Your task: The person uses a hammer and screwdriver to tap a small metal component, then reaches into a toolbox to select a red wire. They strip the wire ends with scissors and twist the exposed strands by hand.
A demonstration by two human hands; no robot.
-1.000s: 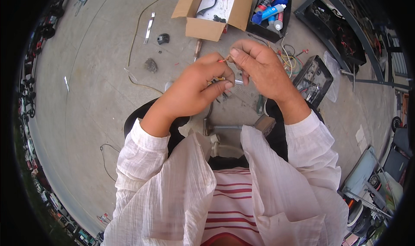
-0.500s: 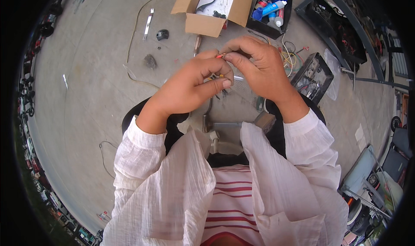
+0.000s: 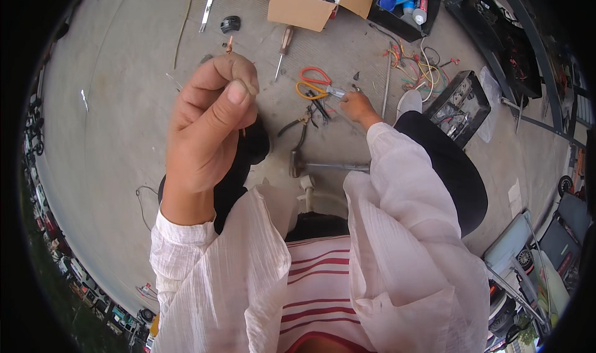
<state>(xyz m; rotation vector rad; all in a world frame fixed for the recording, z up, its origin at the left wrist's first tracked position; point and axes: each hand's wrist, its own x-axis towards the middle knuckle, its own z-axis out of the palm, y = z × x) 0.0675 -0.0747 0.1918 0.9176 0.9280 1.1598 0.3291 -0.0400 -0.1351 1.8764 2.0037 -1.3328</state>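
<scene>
My left hand (image 3: 214, 120) is raised on the left, thumb and fingertips pinched on a thin wire. The wire's coppery orange end (image 3: 230, 42) sticks up above the fingers; most of it is hidden. Low over the floor, my right hand (image 3: 359, 106) is closed at the blade end of a pair of scissors (image 3: 315, 91) with one red and one yellow handle loop. The fingers cover the blade tips. Beside the scissors are small dark pieces and dark-handled pliers (image 3: 303, 129). A hammer (image 3: 329, 166) lies between my legs.
A screwdriver (image 3: 284, 49), a black curved part (image 3: 230, 24) and a silver flat tool (image 3: 209, 8) lie farther off. Beyond stand a cardboard box (image 3: 301, 13) and a black bin of tubes (image 3: 388, 21). Coloured wires (image 3: 422, 67) and a black parts tray (image 3: 478, 104) lie right, near a metal frame (image 3: 534, 36).
My hands, close together over the wire before, have parted. The left has moved left and up with the wire; the right has gone down to the scissors on the floor.
</scene>
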